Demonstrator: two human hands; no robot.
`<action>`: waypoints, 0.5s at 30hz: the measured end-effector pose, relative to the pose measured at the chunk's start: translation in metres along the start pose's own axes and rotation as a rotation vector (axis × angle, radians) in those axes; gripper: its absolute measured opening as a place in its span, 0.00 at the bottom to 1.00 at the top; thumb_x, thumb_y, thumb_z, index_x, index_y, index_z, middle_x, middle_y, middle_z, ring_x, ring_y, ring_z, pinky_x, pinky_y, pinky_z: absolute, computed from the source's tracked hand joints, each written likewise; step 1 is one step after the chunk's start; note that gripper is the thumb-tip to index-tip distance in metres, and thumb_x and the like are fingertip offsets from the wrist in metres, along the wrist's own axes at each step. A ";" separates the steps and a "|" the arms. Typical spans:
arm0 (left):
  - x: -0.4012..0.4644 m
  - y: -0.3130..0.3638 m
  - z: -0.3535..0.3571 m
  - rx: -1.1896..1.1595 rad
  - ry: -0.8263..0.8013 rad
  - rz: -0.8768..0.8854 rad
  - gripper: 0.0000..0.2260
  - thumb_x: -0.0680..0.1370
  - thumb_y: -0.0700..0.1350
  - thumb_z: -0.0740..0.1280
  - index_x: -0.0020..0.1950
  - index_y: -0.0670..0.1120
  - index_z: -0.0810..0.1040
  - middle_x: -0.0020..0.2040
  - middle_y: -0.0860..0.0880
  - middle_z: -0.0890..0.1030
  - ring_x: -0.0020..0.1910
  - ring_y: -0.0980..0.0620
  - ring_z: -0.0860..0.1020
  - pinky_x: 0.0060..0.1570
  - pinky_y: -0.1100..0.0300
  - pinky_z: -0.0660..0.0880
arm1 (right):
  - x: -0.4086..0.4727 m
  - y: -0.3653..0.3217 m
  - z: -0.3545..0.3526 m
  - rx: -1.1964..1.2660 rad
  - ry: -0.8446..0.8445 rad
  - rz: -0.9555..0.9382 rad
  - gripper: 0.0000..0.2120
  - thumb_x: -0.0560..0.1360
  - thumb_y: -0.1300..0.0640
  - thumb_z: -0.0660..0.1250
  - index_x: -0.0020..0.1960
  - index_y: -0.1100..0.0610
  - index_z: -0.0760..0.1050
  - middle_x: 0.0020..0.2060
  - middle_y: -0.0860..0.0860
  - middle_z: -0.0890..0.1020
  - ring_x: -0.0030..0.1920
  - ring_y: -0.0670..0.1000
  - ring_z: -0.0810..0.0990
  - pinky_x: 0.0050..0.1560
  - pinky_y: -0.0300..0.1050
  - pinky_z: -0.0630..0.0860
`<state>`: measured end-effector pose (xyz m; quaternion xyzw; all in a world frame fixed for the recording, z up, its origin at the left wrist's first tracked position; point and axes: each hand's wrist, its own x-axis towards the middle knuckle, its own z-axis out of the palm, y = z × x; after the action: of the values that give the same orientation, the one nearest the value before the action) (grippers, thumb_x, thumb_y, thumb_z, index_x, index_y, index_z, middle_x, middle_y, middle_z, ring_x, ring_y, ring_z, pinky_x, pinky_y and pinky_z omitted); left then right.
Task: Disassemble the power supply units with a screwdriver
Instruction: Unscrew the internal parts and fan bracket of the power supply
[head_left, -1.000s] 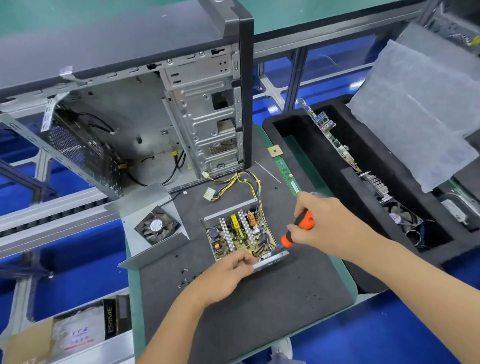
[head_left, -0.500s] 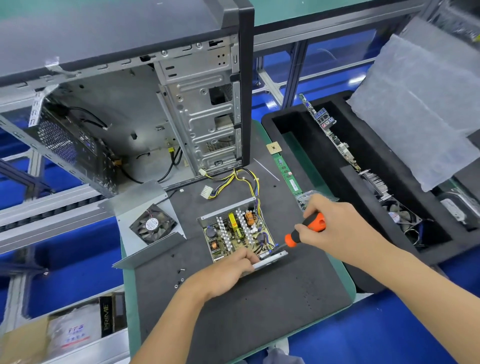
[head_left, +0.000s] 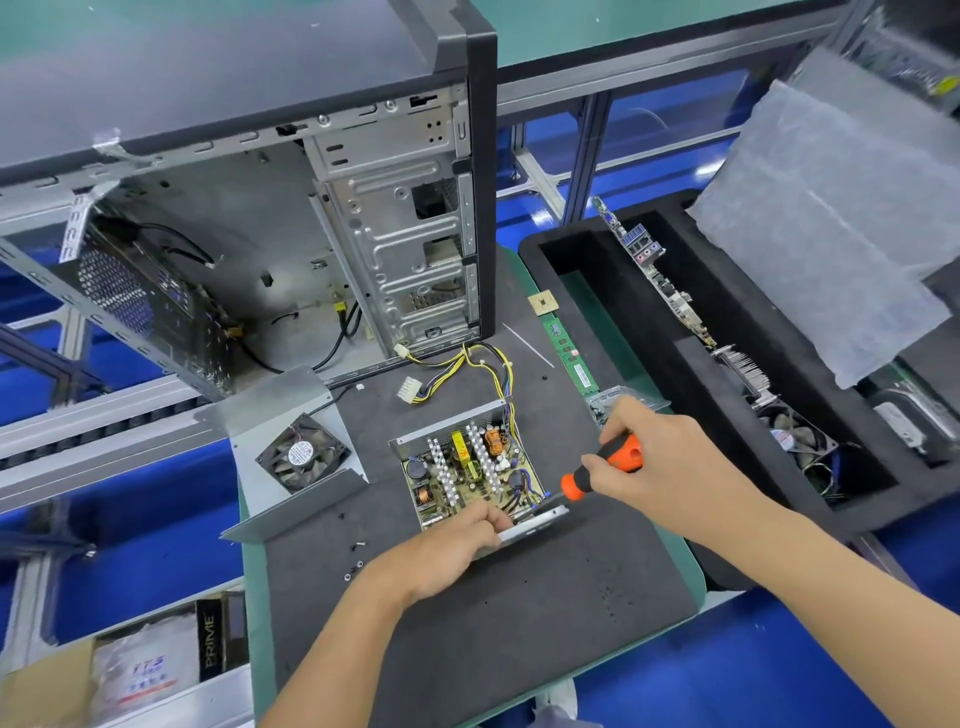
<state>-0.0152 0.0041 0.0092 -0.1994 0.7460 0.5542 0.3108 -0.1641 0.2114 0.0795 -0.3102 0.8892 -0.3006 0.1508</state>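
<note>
An opened power supply unit (head_left: 467, 462) lies on the dark foam mat (head_left: 519, 613), its circuit board with coils and capacitors exposed. My left hand (head_left: 447, 551) grips the unit's near metal edge, fingers curled over it. My right hand (head_left: 660, 457) holds an orange-and-black screwdriver (head_left: 602, 467), whose tip points down into the unit's near right corner. The unit's removed cover with its fan (head_left: 301, 457) rests to the left. Yellow and black cables (head_left: 483, 364) run from the unit toward the case.
An open computer case (head_left: 311, 234) stands behind the mat. Loose screws (head_left: 356, 556) lie left of my left hand. A memory stick (head_left: 571, 358) and a small chip (head_left: 542, 302) lie at the mat's right. A black foam tray (head_left: 727, 545) on the right holds boards and a cooler fan.
My right hand has drawn the screwdriver handle back to the right and lowered its angle while the tip stays at the unit's near right corner. The left hand keeps its hold.
</note>
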 end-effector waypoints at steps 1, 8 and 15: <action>0.001 -0.001 0.000 0.007 0.005 0.000 0.09 0.80 0.51 0.57 0.57 0.54 0.73 0.63 0.52 0.75 0.58 0.51 0.72 0.57 0.59 0.66 | 0.000 0.000 -0.001 0.001 0.000 0.003 0.12 0.70 0.44 0.71 0.39 0.47 0.68 0.29 0.46 0.77 0.33 0.47 0.74 0.32 0.47 0.74; 0.001 -0.001 0.002 -0.003 0.006 0.003 0.08 0.81 0.48 0.57 0.58 0.52 0.73 0.64 0.55 0.74 0.64 0.50 0.71 0.57 0.61 0.65 | -0.004 0.003 0.003 -0.035 -0.022 0.018 0.14 0.70 0.45 0.71 0.39 0.46 0.66 0.27 0.47 0.74 0.32 0.47 0.72 0.31 0.44 0.71; 0.001 0.001 0.002 -0.020 0.007 0.000 0.12 0.78 0.51 0.57 0.59 0.53 0.73 0.66 0.57 0.74 0.65 0.54 0.71 0.61 0.61 0.64 | -0.004 0.006 0.003 0.015 0.015 0.015 0.12 0.70 0.45 0.71 0.39 0.46 0.68 0.27 0.47 0.74 0.30 0.48 0.73 0.32 0.47 0.73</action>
<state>-0.0166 0.0061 0.0089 -0.2044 0.7416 0.5607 0.3064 -0.1626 0.2162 0.0742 -0.3000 0.8903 -0.3085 0.1489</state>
